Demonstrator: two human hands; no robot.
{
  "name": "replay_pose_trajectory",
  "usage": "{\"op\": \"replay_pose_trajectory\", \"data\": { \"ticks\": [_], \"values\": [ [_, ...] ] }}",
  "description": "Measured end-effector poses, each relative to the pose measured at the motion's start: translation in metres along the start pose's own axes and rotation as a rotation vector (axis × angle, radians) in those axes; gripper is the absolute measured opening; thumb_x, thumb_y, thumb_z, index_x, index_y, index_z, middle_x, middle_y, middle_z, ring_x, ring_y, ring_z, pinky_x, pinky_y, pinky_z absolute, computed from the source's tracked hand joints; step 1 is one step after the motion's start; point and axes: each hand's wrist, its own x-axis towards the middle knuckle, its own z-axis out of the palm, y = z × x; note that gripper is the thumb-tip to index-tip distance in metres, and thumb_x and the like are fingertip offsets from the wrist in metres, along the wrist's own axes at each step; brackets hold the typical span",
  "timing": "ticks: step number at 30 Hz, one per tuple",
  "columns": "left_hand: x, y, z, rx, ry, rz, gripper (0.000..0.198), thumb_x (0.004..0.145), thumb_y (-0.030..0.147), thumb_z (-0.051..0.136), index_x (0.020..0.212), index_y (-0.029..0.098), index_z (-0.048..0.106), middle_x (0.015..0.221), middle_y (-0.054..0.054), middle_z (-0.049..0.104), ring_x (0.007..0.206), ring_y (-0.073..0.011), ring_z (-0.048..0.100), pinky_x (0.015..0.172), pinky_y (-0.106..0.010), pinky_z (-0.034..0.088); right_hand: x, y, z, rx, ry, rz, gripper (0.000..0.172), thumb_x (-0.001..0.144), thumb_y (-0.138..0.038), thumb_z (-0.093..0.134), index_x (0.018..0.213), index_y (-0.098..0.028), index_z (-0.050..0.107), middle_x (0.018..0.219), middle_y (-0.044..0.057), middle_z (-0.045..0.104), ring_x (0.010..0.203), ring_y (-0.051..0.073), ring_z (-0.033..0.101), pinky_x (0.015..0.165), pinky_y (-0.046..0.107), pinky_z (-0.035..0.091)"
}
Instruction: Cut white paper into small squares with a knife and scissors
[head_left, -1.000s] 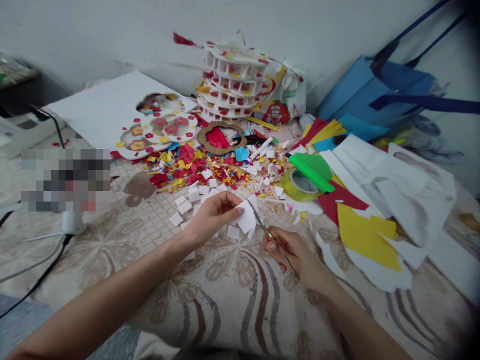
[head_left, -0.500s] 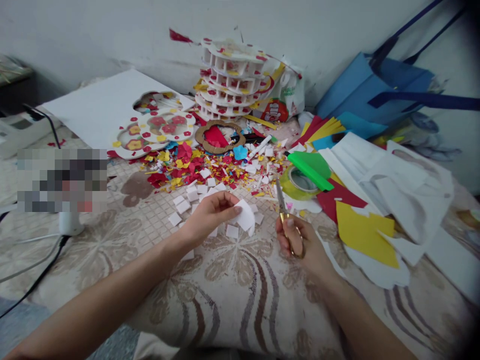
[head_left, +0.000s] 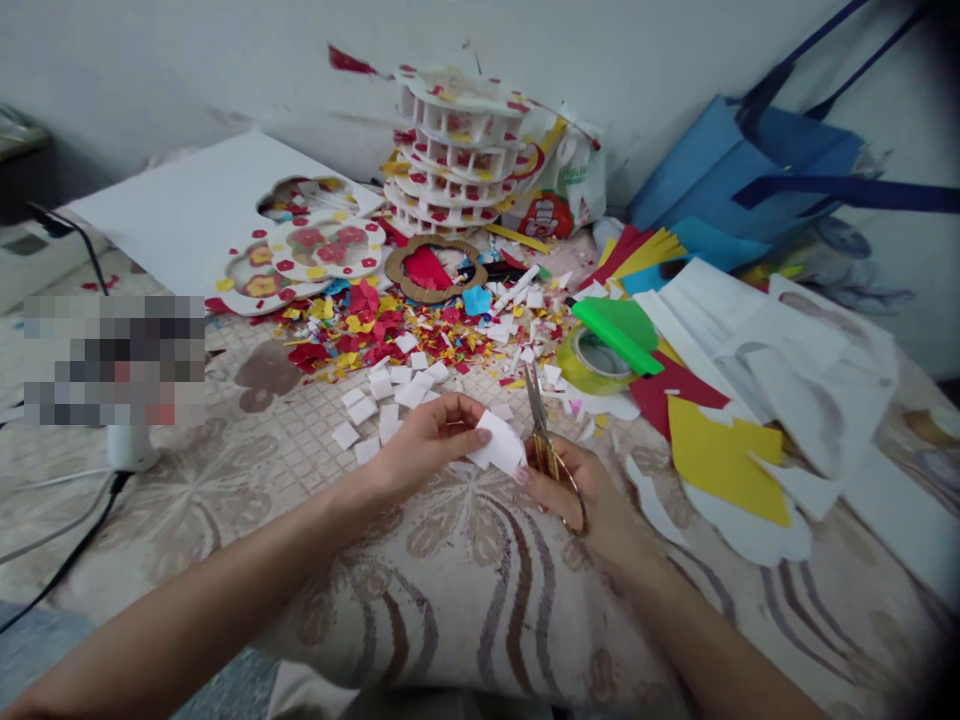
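Observation:
Between thumb and fingers, my left hand (head_left: 439,445) pinches a small white piece of paper (head_left: 499,443). My right hand (head_left: 574,490) holds gold-handled scissors (head_left: 541,420), their blades pointing up and away from me. The right thumb and fingertips touch the right edge of the paper. Whether the blades are fully closed is hard to see. Several small white squares (head_left: 361,411) lie on the tablecloth just beyond and left of my left hand.
Coloured scraps (head_left: 382,330) are heaped behind the squares. A tiered white paper model (head_left: 457,150) stands at the back. Tape (head_left: 596,360) with a green strip on it, yellow paper (head_left: 720,455) and a blue bag (head_left: 742,170) are on the right. A white sheet (head_left: 172,210) lies back left.
My right hand has moved left with the scissors, and its fingertips now meet the paper. The paper has turned slightly in my left hand. The view has shifted a little.

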Motion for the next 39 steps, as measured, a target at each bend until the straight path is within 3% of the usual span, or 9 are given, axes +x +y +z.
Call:
{"op": "replay_pose_trajectory", "data": {
  "ticks": [7, 18, 30, 34, 39],
  "values": [
    [-0.002, 0.003, 0.002, -0.11, -0.115, -0.109, 0.033, 0.067, 0.029, 0.081, 0.086, 0.013, 0.059, 0.079, 0.001, 0.062, 0.069, -0.0079, 0.055, 0.066, -0.022, 0.041, 0.001, 0.014, -0.004, 0.251, -0.109, -0.037, 0.028, 0.083, -0.045, 0.062, 0.077, -0.02, 0.052, 0.053, -0.007, 0.045, 0.043, 0.008, 0.038, 0.044, 0.022, 0.031],
    [-0.002, 0.002, 0.002, 0.068, -0.119, -0.107, 0.028, 0.073, 0.038, 0.074, 0.08, 0.014, 0.061, 0.071, 0.002, 0.058, 0.064, -0.0086, 0.051, 0.064, -0.023, 0.039, 0.002, 0.017, -0.004, 0.18, -0.028, -0.034, 0.029, 0.083, -0.047, 0.063, 0.081, -0.02, 0.056, 0.057, -0.005, 0.047, 0.048, 0.009, 0.043, 0.044, 0.022, 0.035],
    [-0.006, 0.003, 0.007, -0.125, -0.211, -0.204, 0.029, 0.066, 0.032, 0.08, 0.077, 0.014, 0.061, 0.071, 0.002, 0.06, 0.063, -0.0082, 0.052, 0.061, -0.021, 0.038, 0.003, 0.014, -0.006, 0.269, -0.129, -0.047, 0.031, 0.081, -0.048, 0.064, 0.077, -0.019, 0.054, 0.054, -0.005, 0.049, 0.043, 0.008, 0.039, 0.043, 0.022, 0.034],
    [-0.005, 0.001, 0.006, -0.137, -0.217, -0.195, 0.031, 0.065, 0.033, 0.082, 0.077, 0.014, 0.06, 0.071, 0.002, 0.059, 0.064, -0.0083, 0.052, 0.061, -0.021, 0.039, 0.006, 0.019, -0.006, 0.283, -0.138, -0.051, 0.032, 0.08, -0.05, 0.065, 0.078, -0.019, 0.054, 0.053, -0.006, 0.049, 0.041, 0.007, 0.039, 0.041, 0.022, 0.033],
    [-0.003, 0.003, 0.004, -0.008, -0.168, -0.095, 0.03, 0.07, 0.036, 0.078, 0.078, 0.014, 0.059, 0.071, 0.003, 0.058, 0.063, -0.0074, 0.051, 0.062, -0.021, 0.038, 0.006, 0.021, -0.004, 0.264, -0.06, -0.089, 0.031, 0.083, -0.048, 0.064, 0.079, -0.019, 0.056, 0.052, -0.005, 0.048, 0.042, 0.008, 0.04, 0.041, 0.022, 0.031]
  ]
}}
